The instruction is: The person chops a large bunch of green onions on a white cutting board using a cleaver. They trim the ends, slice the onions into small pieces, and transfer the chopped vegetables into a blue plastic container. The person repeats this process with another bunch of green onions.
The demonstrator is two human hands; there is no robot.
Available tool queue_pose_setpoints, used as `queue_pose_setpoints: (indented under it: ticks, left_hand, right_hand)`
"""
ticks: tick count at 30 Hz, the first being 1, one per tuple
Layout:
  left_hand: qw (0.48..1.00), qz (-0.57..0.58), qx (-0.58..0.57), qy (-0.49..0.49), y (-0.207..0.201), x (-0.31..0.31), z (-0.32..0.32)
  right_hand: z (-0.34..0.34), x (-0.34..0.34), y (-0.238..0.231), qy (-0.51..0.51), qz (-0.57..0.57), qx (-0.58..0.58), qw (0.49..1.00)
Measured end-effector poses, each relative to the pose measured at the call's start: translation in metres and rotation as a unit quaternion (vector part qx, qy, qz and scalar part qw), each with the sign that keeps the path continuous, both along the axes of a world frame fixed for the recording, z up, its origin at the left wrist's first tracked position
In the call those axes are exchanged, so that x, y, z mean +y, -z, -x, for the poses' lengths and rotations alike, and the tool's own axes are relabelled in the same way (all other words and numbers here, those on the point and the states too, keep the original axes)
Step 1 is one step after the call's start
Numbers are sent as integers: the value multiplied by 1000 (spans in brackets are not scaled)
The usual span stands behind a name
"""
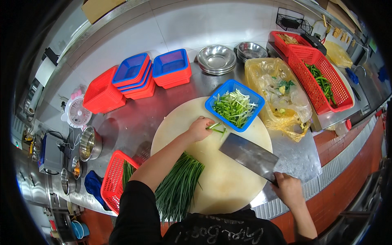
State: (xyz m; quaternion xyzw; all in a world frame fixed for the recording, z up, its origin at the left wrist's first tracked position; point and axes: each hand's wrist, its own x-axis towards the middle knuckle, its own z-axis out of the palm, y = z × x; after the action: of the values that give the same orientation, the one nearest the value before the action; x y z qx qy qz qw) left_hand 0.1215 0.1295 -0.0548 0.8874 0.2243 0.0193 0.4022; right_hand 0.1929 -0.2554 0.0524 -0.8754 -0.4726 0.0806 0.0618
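Note:
My left hand (201, 129) is closed over the far part of a round cutting board (222, 179), with a few short pieces of green scallion or chive (217, 128) sticking out of its fingers. My right hand (289, 188) grips the handle of a cleaver (250, 157), whose wide blade lies flat-looking over the board's right side. Just beyond the left hand, a blue basket (258, 98) holds cut green and white pieces (234, 108). A thick bunch of long green chives (179, 188) rests on the board's near left, partly behind my left arm.
A red basket (110, 183) with more greens stands left of the board. Stacked red and blue baskets (171, 67) and steel bowls (216, 59) line the wall. On the right are a yellow bag-lined bin (261, 67) and a red basket of green peppers (300, 61).

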Motion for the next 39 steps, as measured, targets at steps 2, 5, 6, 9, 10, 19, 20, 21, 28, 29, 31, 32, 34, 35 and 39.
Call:
queue_pose_setpoints:
  ticks: [2,5,6,9,10,19,20,21,28,29,31,32,34,35,39]
  left_hand:
    - [1000,11,-16,3,-7,-9,-2]
    - [999,-21,-34,8,-13,-15,2]
    - [998,-35,-42,9,-16,-17,4]
    - [995,-64,-82,10,-36,-29,17]
    - [994,-61,-93,13,-47,-35,21]
    - [911,-262,-319,-4,-122,-18,-52]
    - [883,-316,-346,-30,-118,-14,-59]
    - [918,-281,-278,8,-115,-10,-56]
    - [880,-327,250,237,-65,1,31]
    - [868,-358,243,241,-60,-1,39]
    - [876,-372,193,241,-51,1,41]
    - [893,-351,147,239,-58,-5,34]
    - [902,-353,15,248,-57,-16,17]
    - [887,-374,-72,261,-47,-21,4]
    - [834,-413,-198,308,-25,-48,-17]
  right_hand:
    - [6,20,15,7,-18,17,1000]
    - [14,45,35,-6,-47,11,999]
    - [17,49,37,-20,-65,-1,998]
    - [26,47,31,-31,-100,-4,995]
    - [28,43,25,-27,-108,0,994]
    - [-2,25,-87,9,-89,-46,995]
    - [-2,17,-99,7,-58,-56,997]
    - [-4,4,-101,1,-54,-57,997]
    - [11,-68,-49,72,-5,63,995]
    - [13,-71,-41,85,0,69,994]
    - [13,-74,-22,86,-8,53,995]
    - [13,-76,-13,87,-9,46,995]
    - [13,-77,-3,84,-9,35,996]
    - [14,-78,0,80,-11,38,996]
    - [19,-80,5,68,-9,45,997]
